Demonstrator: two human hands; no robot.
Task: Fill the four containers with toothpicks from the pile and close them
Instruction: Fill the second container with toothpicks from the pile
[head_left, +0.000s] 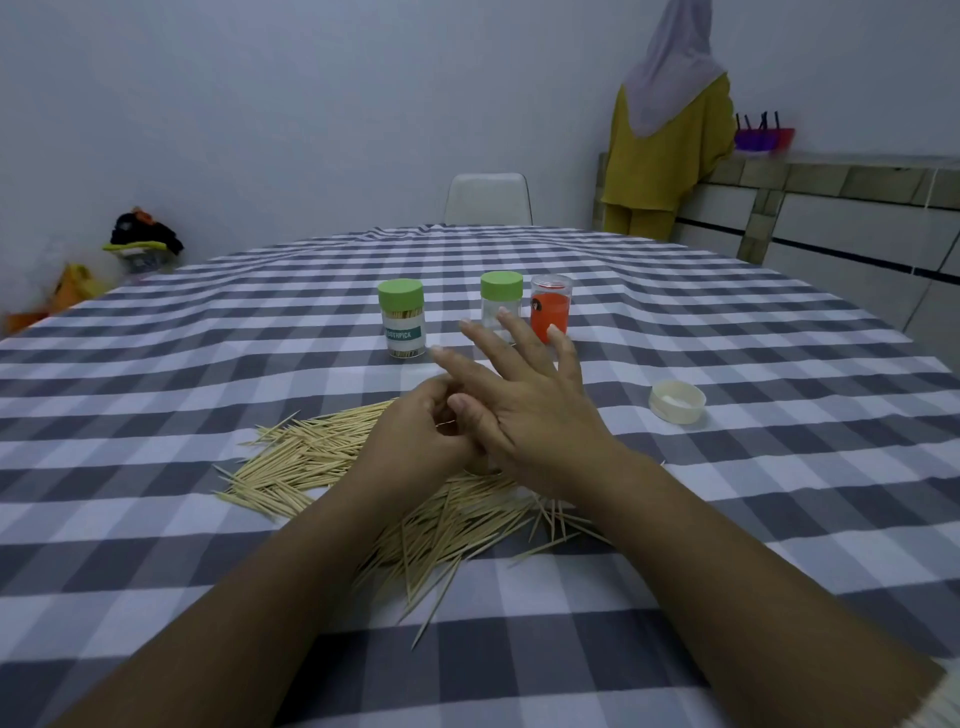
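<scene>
A pile of toothpicks (332, 457) is spread over the checked tablecloth (208, 364) under my forearms. My left hand (415, 431) is curled round something mostly hidden, apparently a small container; only a rounded edge shows beneath it. My right hand (524, 400) lies over the top of the left hand with straight, spread fingers. Behind them stand a green-lidded labelled container (401, 325) full of toothpicks, a clear green-lidded container (500, 304) and an orange container (550, 312) with a clear cap. A cream lid (677, 401) lies open side up to the right.
A white chair (488, 200) stands at the table's far side. A person in yellow clothes (670, 156) stands at the back right beside a counter (831, 197). Bags (140, 239) sit on the floor at the left.
</scene>
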